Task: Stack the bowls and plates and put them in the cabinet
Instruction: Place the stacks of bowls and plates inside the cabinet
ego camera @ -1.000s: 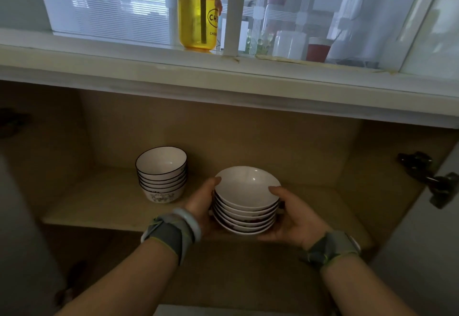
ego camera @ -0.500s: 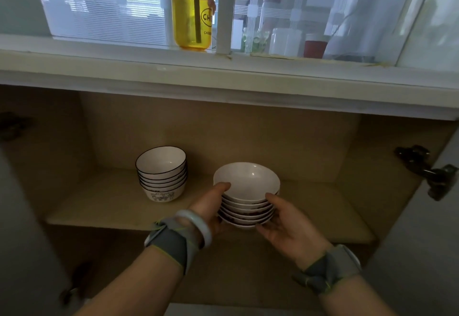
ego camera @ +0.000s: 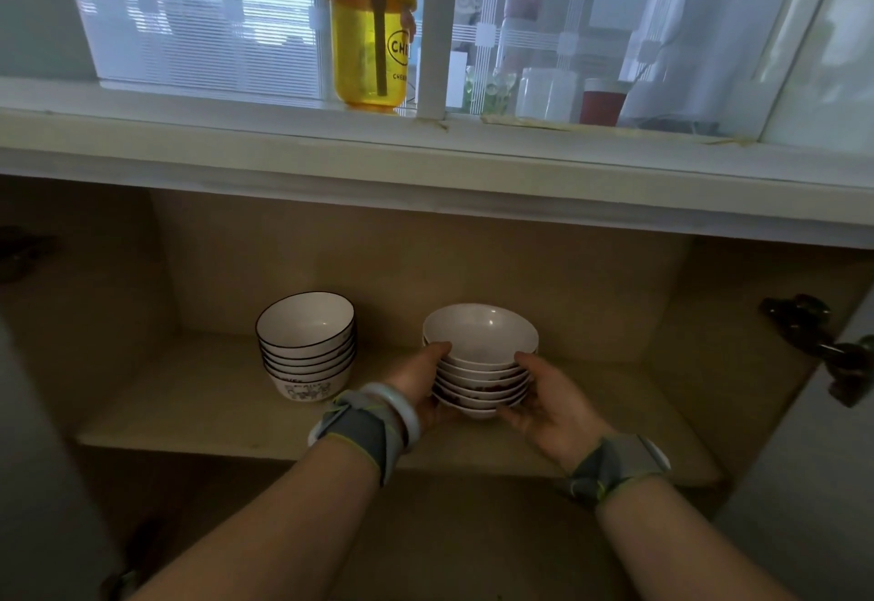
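Note:
A stack of several shallow white bowls [ego camera: 480, 340] stands on the cabinet shelf [ego camera: 198, 406], right of centre. My left hand [ego camera: 418, 385] grips the stack's left side, thumb at the top rim. My right hand [ego camera: 551, 404] cups its right side and base. Whether the stack's foot rests on the shelf is hidden by my hands. A second stack of several white bowls with dark rims [ego camera: 306, 352] stands alone on the shelf to the left, a small gap away.
A yellow lidded cup [ego camera: 369, 33] stands on the window ledge above the cabinet, with a white jar [ego camera: 546, 92] and a red cup [ego camera: 603, 101] behind the glass. An open cabinet door with a metal hinge [ego camera: 818, 340] is at the right.
Both hands have carried the shallow bowl stack deeper into the cabinet, away from the shelf's front edge. The dark-rimmed stack has not moved.

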`<move>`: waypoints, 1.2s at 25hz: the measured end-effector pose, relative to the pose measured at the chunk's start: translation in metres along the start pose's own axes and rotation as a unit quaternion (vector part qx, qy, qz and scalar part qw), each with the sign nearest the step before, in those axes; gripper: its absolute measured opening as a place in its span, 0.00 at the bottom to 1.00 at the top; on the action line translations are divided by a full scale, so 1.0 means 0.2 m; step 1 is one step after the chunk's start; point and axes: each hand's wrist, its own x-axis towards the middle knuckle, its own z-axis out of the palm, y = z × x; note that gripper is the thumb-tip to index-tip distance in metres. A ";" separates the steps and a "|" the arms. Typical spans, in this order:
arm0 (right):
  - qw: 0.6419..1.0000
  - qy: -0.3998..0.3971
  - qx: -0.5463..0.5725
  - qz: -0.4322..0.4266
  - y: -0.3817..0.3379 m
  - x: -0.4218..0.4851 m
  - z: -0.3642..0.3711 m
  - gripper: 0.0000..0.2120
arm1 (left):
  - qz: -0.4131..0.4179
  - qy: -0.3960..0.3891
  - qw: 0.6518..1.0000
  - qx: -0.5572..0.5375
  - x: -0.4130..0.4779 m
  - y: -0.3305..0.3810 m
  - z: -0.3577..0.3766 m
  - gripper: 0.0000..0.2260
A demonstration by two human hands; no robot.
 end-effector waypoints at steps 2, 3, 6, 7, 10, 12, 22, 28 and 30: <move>1.000 0.003 -0.005 0.002 -0.01 0.02 -0.01 0.13 | 0.009 -0.003 1.000 -0.001 0.02 0.01 0.02 0.18; 1.000 0.004 -0.007 0.006 -0.02 0.03 0.00 0.10 | 0.009 -0.003 1.000 -0.003 0.03 0.01 0.03 0.19; 1.000 0.007 -0.015 0.011 -0.04 0.07 0.00 0.10 | 0.011 0.001 1.000 -0.007 0.07 0.01 0.03 0.19; 1.000 0.009 -0.017 0.009 -0.04 0.08 0.00 0.13 | 0.013 0.003 1.000 -0.008 0.08 0.01 0.04 0.19; 1.000 0.000 -0.021 0.005 -0.05 0.11 0.01 0.13 | 0.027 0.005 1.000 0.009 0.10 0.01 0.04 0.20; 1.000 0.000 -0.029 0.002 -0.05 0.12 0.00 0.14 | 0.042 0.014 0.999 0.024 0.12 0.01 0.04 0.20; 0.998 0.026 -0.048 -0.037 0.08 -0.04 -0.01 0.18 | 0.028 0.032 0.980 0.194 -0.04 0.00 -0.22 0.26; 0.987 -0.070 -0.115 -0.093 0.25 -0.29 0.20 0.05 | 0.048 0.043 0.975 0.210 -0.21 0.10 -0.41 0.25; 0.980 -0.110 -0.136 -0.091 0.30 -0.31 0.30 0.06 | 0.049 0.044 0.973 0.219 -0.25 0.14 -0.46 0.24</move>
